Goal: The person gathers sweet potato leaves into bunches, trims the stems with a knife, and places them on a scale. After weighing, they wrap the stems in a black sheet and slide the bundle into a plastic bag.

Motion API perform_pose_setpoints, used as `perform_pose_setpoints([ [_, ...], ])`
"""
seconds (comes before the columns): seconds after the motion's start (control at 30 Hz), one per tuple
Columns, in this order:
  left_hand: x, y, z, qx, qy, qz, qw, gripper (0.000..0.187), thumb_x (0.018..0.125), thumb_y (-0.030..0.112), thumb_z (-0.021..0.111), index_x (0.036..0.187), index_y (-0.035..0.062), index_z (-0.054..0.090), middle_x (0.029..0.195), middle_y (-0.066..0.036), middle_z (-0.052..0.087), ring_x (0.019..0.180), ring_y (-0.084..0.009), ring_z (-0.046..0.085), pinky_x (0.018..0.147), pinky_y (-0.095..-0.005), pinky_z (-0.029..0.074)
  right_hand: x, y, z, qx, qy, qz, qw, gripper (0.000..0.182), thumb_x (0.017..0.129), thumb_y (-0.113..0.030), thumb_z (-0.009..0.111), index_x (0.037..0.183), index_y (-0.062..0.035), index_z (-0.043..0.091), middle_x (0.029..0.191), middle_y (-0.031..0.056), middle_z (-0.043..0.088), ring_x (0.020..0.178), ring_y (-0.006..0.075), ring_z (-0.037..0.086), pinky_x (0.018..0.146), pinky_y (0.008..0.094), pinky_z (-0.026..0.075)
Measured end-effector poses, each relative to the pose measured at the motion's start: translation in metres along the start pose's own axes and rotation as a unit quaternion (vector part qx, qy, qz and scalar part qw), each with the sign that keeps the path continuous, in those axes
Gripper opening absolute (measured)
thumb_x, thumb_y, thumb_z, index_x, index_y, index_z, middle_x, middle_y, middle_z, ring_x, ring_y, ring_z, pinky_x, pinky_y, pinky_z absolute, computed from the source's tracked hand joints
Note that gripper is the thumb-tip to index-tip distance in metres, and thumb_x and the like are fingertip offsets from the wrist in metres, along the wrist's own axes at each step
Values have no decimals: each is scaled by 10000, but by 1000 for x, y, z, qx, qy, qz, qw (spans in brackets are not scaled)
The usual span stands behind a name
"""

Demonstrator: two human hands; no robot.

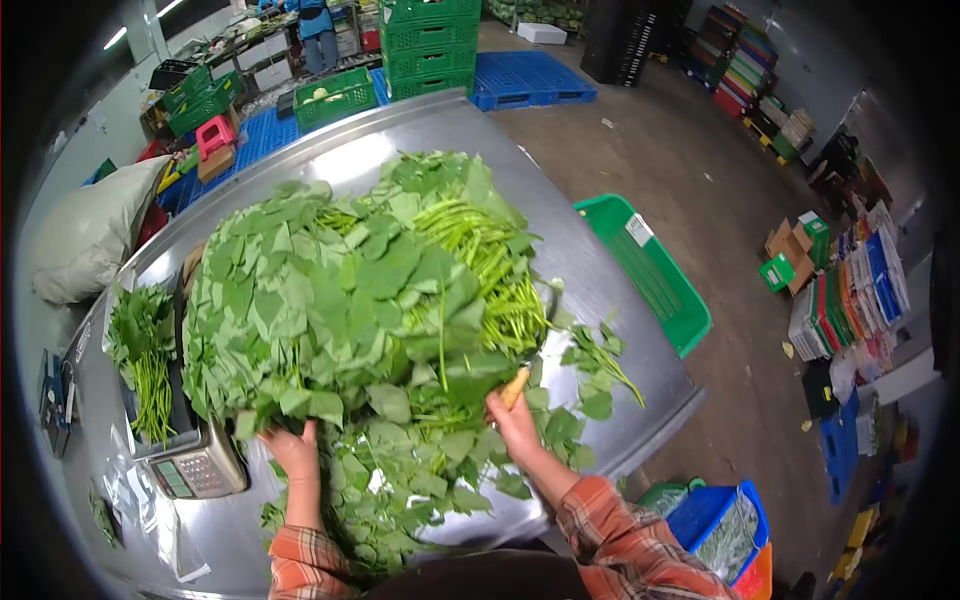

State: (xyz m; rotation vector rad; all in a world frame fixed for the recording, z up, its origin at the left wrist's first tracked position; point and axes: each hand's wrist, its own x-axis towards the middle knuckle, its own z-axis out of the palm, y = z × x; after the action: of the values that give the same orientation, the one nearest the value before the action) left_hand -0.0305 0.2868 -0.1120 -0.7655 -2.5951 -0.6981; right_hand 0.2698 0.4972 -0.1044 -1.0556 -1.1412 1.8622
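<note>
A large heap of leafy green vegetables (320, 290) covers the middle of the metal table, its thin stems (480, 245) bunched on the right. At the heap's lower left edge, my left hand (293, 455) touches the leaves with thumb and fingers apart; its fingertips are partly hidden under them. Closed around a tan wooden-looking handle (515, 387), my right hand (515, 425) is at the near right side of the heap. Whatever the handle belongs to is hidden. Loose leaves (420, 490) are scattered between my hands.
Left on the metal table (660, 400), a digital scale (195, 470) carries a bundle of greens (150, 365). Clear plastic bags (160, 510) lie nearby. A green crate (650, 275) stands beyond the right edge. Stacked crates (430, 45), blue pallets (530, 78) and a person (318, 35) are behind.
</note>
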Motion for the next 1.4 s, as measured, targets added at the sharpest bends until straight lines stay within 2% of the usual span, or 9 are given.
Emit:
perform_pose_setpoints([
  [0.23, 6, -42, 51, 290, -16, 214, 933, 812, 704, 201, 623, 1329, -111, 209, 1282, -326, 331, 1210, -461, 286, 1054, -434, 244, 70, 94, -31, -452, -112, -192, 864, 289, 811, -35, 468, 1095, 5, 506, 1035, 164, 579, 910, 301, 549, 822, 335, 432],
  [0.37, 39, 1, 43, 164, -158, -71, 971, 817, 728, 212, 614, 1282, -202, 179, 1295, -346, 326, 1219, -472, 292, 1078, -443, 204, 89, 26, 22, -304, -60, -160, 937, 207, 768, -5, 456, 906, 41, 604, 898, 206, 618, 893, 379, 560, 777, 393, 448],
  [0.57, 86, 106, -101, 178, -327, -23, 928, 851, 696, 457, 719, 1200, -137, 377, 1090, -352, 523, 995, -421, 558, 845, -437, 466, 142, 28, -4, -105, -135, -94, 981, 210, 831, -142, 542, 924, 41, 586, 760, 77, 598, 636, 178, 539, 585, 297, 438],
  [0.63, 105, 137, -154, 153, -356, 144, 911, 446, 756, 418, 682, 814, -20, 626, 756, -201, 650, 717, -317, 645, 675, -382, 511, 84, -45, -5, -92, -132, 94, 982, 268, 861, -205, 561, 984, 32, 576, 743, 33, 572, 612, 125, 512, 566, 274, 426],
  [0.7, 132, 213, -193, -56, -463, -79, 881, 390, 790, 386, 663, 727, 3, 621, 589, -128, 594, 556, -210, 611, 531, -320, 480, 50, -71, -23, -51, -165, 162, 972, 546, 889, -330, 565, 1312, -44, 369, 1071, 40, 534, 887, 120, 540, 695, 221, 406],
  [0.8, 169, 259, -140, -178, -192, 211, 942, 319, 849, 258, 608, 686, -14, 576, 517, -60, 517, 476, -106, 493, 437, -267, 349, 10, -79, -58, -144, -119, 81, 979, 572, 884, -298, 580, 1336, -33, 348, 1112, 66, 522, 954, 146, 550, 734, 251, 435],
  [0.93, 231, 310, -7, -100, -213, 333, 913, 746, 824, 548, 532, 1281, -30, 420, 1319, -227, 429, 1224, -338, 420, 1021, -373, 334, -30, -64, -84, -106, -67, 17, 992, 486, 907, -191, 531, 1302, 24, 346, 1158, 138, 533, 1009, 210, 573, 815, 313, 485],
  [1.13, 225, 307, 20, -78, -408, 292, 862, 1050, 666, 706, 587, 1351, -36, 300, 1332, -277, 376, 1247, -381, 368, 1035, -438, 291, -63, -81, -93, 51, -105, 66, 991, 388, 897, -39, 480, 1255, 58, 366, 1182, 157, 531, 969, 223, 601, 823, 308, 500],
  [1.4, 149, 302, -54, 49, -231, 502, 832, 1300, 448, 718, 684, 1358, -78, 206, 1334, -291, 319, 1226, -429, 329, 1020, -534, 245, -29, -74, -65, 58, -55, 18, 997, 296, 917, -120, 477, 1162, 37, 426, 1025, 157, 582, 819, 193, 608, 725, 306, 508],
])
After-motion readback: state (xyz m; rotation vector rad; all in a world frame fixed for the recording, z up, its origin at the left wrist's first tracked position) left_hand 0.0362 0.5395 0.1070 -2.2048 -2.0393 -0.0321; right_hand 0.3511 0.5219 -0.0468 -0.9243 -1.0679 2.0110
